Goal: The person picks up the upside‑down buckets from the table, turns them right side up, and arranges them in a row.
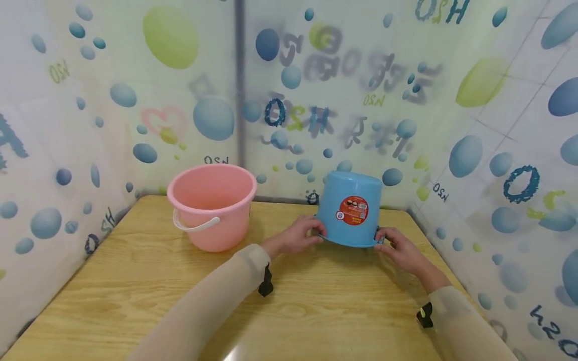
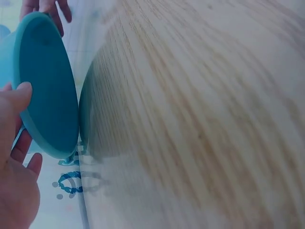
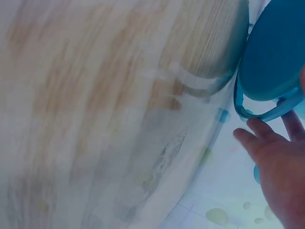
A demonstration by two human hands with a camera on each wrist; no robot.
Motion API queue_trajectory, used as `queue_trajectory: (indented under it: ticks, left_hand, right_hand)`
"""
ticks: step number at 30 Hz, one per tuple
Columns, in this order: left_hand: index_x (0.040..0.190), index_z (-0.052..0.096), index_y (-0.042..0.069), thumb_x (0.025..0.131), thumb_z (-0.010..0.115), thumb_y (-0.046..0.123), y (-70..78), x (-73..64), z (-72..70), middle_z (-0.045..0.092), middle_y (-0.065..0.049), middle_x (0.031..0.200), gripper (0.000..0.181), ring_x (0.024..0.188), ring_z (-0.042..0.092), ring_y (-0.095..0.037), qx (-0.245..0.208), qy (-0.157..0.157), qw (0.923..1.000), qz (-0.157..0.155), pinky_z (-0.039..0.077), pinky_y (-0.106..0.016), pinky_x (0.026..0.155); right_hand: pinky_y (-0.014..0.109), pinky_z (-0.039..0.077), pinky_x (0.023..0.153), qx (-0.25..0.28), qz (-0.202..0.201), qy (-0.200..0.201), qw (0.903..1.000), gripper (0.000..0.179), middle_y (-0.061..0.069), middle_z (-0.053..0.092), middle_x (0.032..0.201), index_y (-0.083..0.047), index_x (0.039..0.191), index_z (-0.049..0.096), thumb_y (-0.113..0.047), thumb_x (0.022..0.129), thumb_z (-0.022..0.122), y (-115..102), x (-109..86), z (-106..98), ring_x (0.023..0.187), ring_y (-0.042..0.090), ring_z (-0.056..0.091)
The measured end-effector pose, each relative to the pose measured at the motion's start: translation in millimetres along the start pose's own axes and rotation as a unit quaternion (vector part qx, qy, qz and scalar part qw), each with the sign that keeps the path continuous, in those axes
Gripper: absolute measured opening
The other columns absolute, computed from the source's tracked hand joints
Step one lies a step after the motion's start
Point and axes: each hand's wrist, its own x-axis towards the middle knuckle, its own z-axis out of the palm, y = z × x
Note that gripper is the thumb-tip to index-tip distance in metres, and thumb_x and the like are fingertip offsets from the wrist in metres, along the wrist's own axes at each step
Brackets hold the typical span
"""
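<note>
1. Nearest my head camera I see the two pale sleeves: the left sleeve runs up from the bottom centre of the frame, the right sleeve from the lower right, and each carries a small black clip near the wrist.
2. My left hand sits just left of centre with its fingers curled onto the lower rim of the blue bucket, gripping it on its left side.
3. In the left wrist view that bucket fills the upper left, its open mouth turned toward the table; my thumb presses on the rim, and the other fingers lie behind the wall.
4. My right hand holds the same rim on the opposite side, right of centre, fingers bent around the edge.
5. In the right wrist view the bucket is at the upper right, its blue handle looping below the rim, and my fingers lie straight just beside that handle; how tightly they close there I cannot tell, as the view is blurred.
6. The blue bucket stands upside down, slightly tilted, on the far right part of the wooden table, with a round red label facing me.
7. A pink bucket stands upright at centre left, well apart from my hands, its white handle hanging down the front.
8. Bubble-patterned walls enclose the table across the top and both sides of the frame.
</note>
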Motion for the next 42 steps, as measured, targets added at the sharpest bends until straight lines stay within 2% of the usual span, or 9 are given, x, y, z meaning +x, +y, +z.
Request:
queue_trajectory:
  ticks: [3, 7, 12, 16, 23, 27, 30, 35, 42]
  left_hand:
    - [0.113, 0.066, 0.014, 0.097, 0.070, 0.011, -3.1, -2.8, -2.5, 0.060, -0.004, 0.118, 0.017, 0.116, 0.052, -0.022, -0.019, 0.020, 0.9995, -0.011, 0.040, -0.042, 0.107]
    - [0.143, 0.053, 0.023, 0.102, 0.063, 0.017, -8.1, -7.7, -6.3, 0.049, -0.002, 0.145, 0.042, 0.137, 0.045, -0.025, -0.053, 0.029, 0.9969, -0.050, 0.041, -0.048, 0.114]
    - [0.162, 0.026, 0.033, 0.107, 0.053, 0.020, -12.1, -7.9, -8.6, 0.031, 0.000, 0.166, 0.063, 0.150, 0.036, -0.024, -0.073, 0.021, 0.9962, -0.044, 0.040, -0.048, 0.117]
    - [0.163, 0.023, 0.033, 0.108, 0.050, 0.016, -10.3, -7.5, -7.0, 0.038, -0.011, 0.156, 0.063, 0.143, 0.045, -0.028, -0.079, 0.035, 0.9957, -0.034, 0.043, -0.043, 0.116]
    - [0.162, 0.023, 0.036, 0.106, 0.055, 0.017, -0.1, -5.1, -10.5, 0.044, -0.017, 0.132, 0.067, 0.119, 0.046, -0.030, -0.057, 0.091, 0.9940, -0.021, 0.046, -0.049, 0.102]
    - [0.162, 0.027, 0.036, 0.105, 0.056, 0.018, 7.4, -4.7, -15.2, 0.044, -0.017, 0.129, 0.066, 0.112, 0.044, -0.029, -0.048, 0.098, 0.9938, -0.021, 0.045, -0.050, 0.097]
    - [0.162, 0.026, 0.033, 0.107, 0.054, 0.018, 14.1, -5.7, -18.2, 0.039, -0.019, 0.125, 0.064, 0.116, 0.046, -0.032, -0.085, 0.087, 0.9922, -0.024, 0.048, -0.046, 0.098]
    - [0.163, 0.026, 0.030, 0.108, 0.048, 0.016, 22.6, -6.4, -21.4, 0.036, -0.016, 0.120, 0.060, 0.126, 0.055, -0.032, -0.127, 0.077, 0.9888, -0.013, 0.054, -0.041, 0.096]
    - [0.160, 0.034, 0.025, 0.105, 0.048, -0.001, 25.5, -9.1, -26.3, 0.045, -0.017, 0.132, 0.062, 0.128, 0.060, -0.037, -0.116, 0.118, 0.9860, 0.021, 0.054, -0.049, 0.103]
  right_hand:
    - [0.063, 0.045, 0.101, -0.001, 0.000, 0.004, 1.0000, 0.012, 0.015, 0.054, 0.123, -0.005, 0.110, 0.057, -0.012, 0.102, 0.062, 1.4, 1.3, -1.0, 0.132, 0.039, 0.046]
    - [0.051, 0.048, 0.103, -0.005, 0.026, 0.009, 0.9996, 0.014, 0.013, 0.056, 0.124, -0.006, 0.113, 0.056, -0.016, 0.103, 0.060, 2.7, -0.7, -4.0, 0.125, 0.033, 0.051]
    - [0.034, 0.054, 0.097, 0.034, 0.053, 0.000, 0.9980, 0.019, 0.020, 0.051, 0.138, -0.006, 0.117, 0.051, -0.019, 0.106, 0.057, -1.7, -3.8, -10.2, 0.131, 0.048, 0.052]
    - [0.024, 0.055, 0.088, 0.043, 0.052, 0.004, 0.9977, 0.019, 0.023, 0.049, 0.142, -0.005, 0.119, 0.050, -0.020, 0.107, 0.054, -5.3, -4.0, -13.5, 0.126, 0.051, 0.055]
    - [0.025, 0.052, 0.096, 0.046, 0.051, 0.027, 0.9973, 0.025, 0.024, 0.046, 0.149, -0.005, 0.124, 0.048, -0.023, 0.108, 0.052, -17.0, -1.4, -17.6, 0.134, 0.050, 0.050]
    - [0.013, 0.049, 0.093, 0.077, 0.045, 0.047, 0.9949, 0.025, 0.014, 0.048, 0.145, -0.003, 0.125, 0.047, -0.022, 0.108, 0.051, -21.9, -2.7, -20.8, 0.129, 0.026, 0.057]
    - [0.015, 0.053, 0.093, 0.129, 0.021, 0.054, 0.9899, 0.024, 0.001, 0.052, 0.135, 0.001, 0.126, 0.047, -0.016, 0.108, 0.049, -23.3, -2.9, -22.6, 0.117, 0.007, 0.062]
    - [0.024, 0.058, 0.090, 0.176, -0.019, 0.077, 0.9811, 0.035, -0.007, 0.057, 0.132, 0.002, 0.141, 0.049, -0.011, 0.108, 0.047, -29.0, -2.4, -26.5, 0.113, 0.004, 0.065]
    - [0.028, 0.060, 0.088, 0.129, 0.023, 0.091, 0.9873, 0.048, 0.017, 0.046, 0.153, -0.014, 0.155, 0.045, -0.027, 0.109, 0.048, -42.8, 0.3, -34.5, 0.119, 0.001, 0.062]
